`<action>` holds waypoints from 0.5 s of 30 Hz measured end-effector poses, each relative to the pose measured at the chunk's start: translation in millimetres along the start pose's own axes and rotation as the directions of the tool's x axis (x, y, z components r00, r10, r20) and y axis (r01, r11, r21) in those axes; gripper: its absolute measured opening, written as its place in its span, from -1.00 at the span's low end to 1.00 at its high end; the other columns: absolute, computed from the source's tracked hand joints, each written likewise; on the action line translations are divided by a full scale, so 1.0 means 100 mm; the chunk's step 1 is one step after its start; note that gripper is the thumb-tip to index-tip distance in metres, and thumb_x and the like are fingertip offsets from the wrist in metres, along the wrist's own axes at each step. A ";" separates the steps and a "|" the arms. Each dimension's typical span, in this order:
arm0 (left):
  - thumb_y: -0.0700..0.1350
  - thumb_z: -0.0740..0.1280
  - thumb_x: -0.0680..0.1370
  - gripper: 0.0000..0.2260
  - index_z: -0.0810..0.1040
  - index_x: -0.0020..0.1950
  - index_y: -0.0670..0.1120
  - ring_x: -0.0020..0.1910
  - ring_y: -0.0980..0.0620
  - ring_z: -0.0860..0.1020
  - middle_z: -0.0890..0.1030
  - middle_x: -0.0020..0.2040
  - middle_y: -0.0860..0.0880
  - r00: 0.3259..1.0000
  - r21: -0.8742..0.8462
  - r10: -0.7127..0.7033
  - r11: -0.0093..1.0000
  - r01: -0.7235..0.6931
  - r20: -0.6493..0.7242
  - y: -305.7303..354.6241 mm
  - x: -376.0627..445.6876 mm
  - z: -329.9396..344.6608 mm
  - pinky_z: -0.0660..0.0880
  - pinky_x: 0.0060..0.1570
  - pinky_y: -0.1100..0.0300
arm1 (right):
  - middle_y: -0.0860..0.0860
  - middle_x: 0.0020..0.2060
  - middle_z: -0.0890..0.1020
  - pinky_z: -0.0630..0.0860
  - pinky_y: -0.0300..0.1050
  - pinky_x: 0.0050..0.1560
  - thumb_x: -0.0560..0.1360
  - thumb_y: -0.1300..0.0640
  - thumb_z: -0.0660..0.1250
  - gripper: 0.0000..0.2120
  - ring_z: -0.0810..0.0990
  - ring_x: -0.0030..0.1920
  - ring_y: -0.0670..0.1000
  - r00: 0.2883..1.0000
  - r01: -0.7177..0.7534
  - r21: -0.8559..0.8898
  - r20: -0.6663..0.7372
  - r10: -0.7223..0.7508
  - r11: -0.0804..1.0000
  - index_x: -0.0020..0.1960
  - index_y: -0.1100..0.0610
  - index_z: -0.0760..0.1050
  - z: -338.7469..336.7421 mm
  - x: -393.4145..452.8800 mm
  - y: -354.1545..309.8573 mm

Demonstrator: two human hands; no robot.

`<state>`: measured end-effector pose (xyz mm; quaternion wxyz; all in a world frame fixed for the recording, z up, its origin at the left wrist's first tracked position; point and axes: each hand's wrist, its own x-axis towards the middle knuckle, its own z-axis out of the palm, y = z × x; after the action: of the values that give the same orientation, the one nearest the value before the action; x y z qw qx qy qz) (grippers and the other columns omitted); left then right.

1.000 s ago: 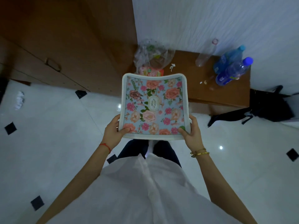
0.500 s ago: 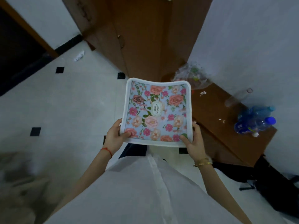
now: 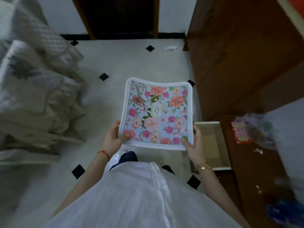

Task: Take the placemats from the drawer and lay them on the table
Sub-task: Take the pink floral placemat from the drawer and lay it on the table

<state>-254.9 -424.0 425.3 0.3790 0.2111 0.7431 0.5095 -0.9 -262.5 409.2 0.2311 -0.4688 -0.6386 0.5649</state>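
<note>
A floral placemat (image 3: 156, 112) with a white border and pink and orange roses on blue is held flat in front of my body, above the floor. My left hand (image 3: 114, 137) grips its near left corner, thumb on top. Its near right corner is pinched by my right hand (image 3: 194, 145), which wears a gold bracelet. Just right of the mat, the pale drawer (image 3: 212, 145) stands pulled out from the low wooden cabinet (image 3: 250, 170). No table is in view.
A tall wooden wardrobe (image 3: 238, 55) stands at the right. A dark doorway (image 3: 121, 15) lies ahead. Blurred grey bedding (image 3: 32, 96) fills the left. A plastic bag with a pink packet (image 3: 246, 130) sits on the cabinet, bottles (image 3: 283, 214) at its near end. White tiled floor (image 3: 115, 63) lies between.
The view has swung left: the cabinet and bottles slid to the right edge, the doorway and bedding came into view, the open drawer now shows. Both hands keep the same grip on the mat.
</note>
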 end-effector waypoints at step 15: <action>-0.38 0.41 0.44 -0.55 0.46 0.27 -0.09 0.00 0.06 0.65 0.65 0.02 0.06 0.836 -0.172 -0.052 0.984 -0.051 -0.546 -0.54 -0.69 -2.19 0.60 0.03 0.08 | 0.03 0.17 0.55 0.54 -0.23 0.10 0.44 0.37 0.40 -0.45 0.58 0.11 -0.10 0.855 0.231 -0.028 0.482 -0.189 0.973 0.30 -0.03 0.32 2.52 0.42 -0.96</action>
<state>-378.4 -624.0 441.9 0.1680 0.0215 0.7716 0.6132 -260.4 -346.3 425.4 0.1073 -0.2523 -0.7465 0.6063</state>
